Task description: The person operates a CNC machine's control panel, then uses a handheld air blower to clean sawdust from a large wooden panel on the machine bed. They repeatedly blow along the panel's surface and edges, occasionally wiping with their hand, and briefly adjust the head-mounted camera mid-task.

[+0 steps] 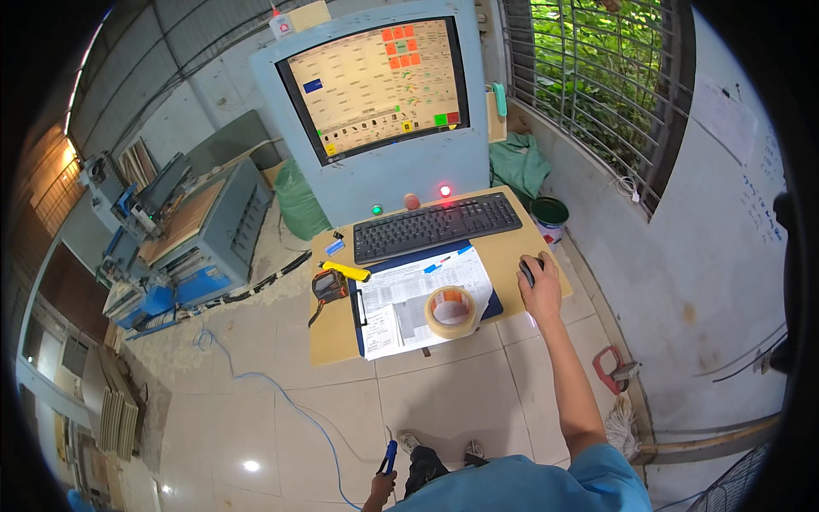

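**Working the mouse at the machine console**

Towering over the wooden desk, a blue console with its monitor faces the person. Below it lie a black keyboard, a clipboard with papers and a roll of tape. The right hand rests on the black mouse at the desk's right edge, fingers curled over it. Down low, the left hand has its fingers closed around a blue-handled tool.

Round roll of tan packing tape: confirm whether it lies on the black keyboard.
No, the round roll of tan packing tape lies on the printed paper sheets, apart from the black keyboard.
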The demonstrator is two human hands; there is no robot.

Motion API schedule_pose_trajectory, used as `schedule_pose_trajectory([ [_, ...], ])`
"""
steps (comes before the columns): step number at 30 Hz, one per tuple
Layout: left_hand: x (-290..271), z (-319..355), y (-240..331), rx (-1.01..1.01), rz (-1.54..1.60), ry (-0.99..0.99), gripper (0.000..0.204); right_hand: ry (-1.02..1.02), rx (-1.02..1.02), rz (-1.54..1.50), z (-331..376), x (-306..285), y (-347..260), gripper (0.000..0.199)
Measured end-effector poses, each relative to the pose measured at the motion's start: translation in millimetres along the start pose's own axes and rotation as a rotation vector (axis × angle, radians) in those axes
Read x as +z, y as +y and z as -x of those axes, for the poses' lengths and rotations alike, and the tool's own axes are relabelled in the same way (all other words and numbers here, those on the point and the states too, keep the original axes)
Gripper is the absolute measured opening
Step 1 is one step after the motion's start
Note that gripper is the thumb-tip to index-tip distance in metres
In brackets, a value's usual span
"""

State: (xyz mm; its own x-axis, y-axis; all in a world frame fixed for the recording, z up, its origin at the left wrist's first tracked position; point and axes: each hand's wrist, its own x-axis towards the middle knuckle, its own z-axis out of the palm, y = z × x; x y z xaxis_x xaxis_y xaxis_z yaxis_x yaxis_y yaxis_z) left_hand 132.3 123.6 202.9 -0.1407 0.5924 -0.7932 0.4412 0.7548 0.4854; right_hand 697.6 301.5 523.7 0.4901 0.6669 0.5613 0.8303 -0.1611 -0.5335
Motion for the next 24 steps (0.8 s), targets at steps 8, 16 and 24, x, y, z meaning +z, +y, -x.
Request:
schedule_pose_trajectory([
  [8, -0.3, 7.0, -31.5, 0.121, -0.252, -0.087, 0.028, -0.050, -0.032, -0.024, 0.6, -1.3, 2.5, 0.041],
  [16, -3.7, 3.5, -29.2, -0.014, -0.148, -0.025, 0.040, -0.005, -0.025, -0.033, 2.8, 3.1, 1.9, 0.041],
  [24, -7.0, 4.7, -31.4, 0.028, -0.096, -0.025, 0.040, -0.008, -0.008, -0.033, 3.5, 0.5, -0.2, 0.040],
])
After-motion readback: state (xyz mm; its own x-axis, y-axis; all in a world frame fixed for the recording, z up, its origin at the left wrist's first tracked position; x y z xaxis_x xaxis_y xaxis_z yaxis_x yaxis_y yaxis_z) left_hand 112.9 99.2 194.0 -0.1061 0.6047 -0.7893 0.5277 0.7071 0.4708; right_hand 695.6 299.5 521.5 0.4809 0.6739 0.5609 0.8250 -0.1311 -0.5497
